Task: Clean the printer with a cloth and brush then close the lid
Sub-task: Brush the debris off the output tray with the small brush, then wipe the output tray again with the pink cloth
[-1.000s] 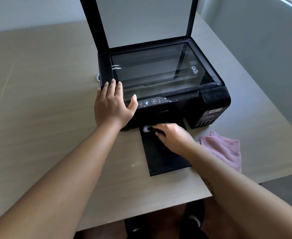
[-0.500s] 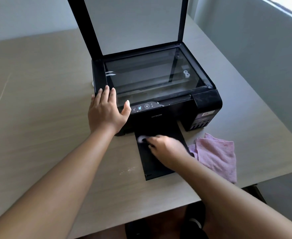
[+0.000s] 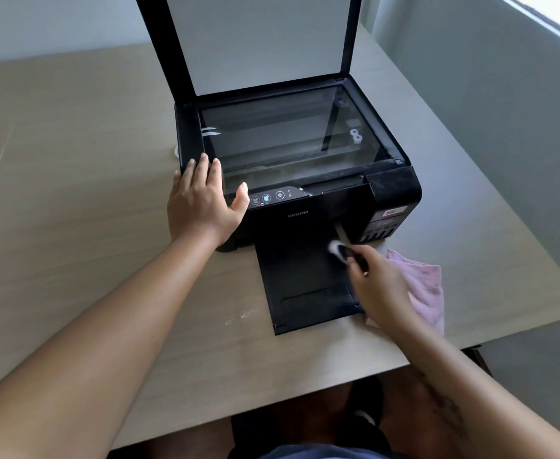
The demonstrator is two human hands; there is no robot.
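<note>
On the pale wood-grain table (image 3: 73, 193) sits the black boxy plastic printer (image 3: 308, 210), its flat scanner lid (image 3: 258, 41) standing upright behind the glass. The left hand (image 3: 202, 207) lies flat on the front-left corner, fingers spread wide, holding nothing. The right hand (image 3: 376, 286) is closed around a small dark-handled brush (image 3: 344, 251), its pale tip blurred, seemingly touching the extended black output tray (image 3: 301, 286) near the slot. A soft crumpled pink cloth (image 3: 421, 286) lies just beside the tray. The printer looks heavy and stiff; the tray thin and flexible, so light strokes suit. The lid likely swings easily, best taken by 1 top edge
</note>
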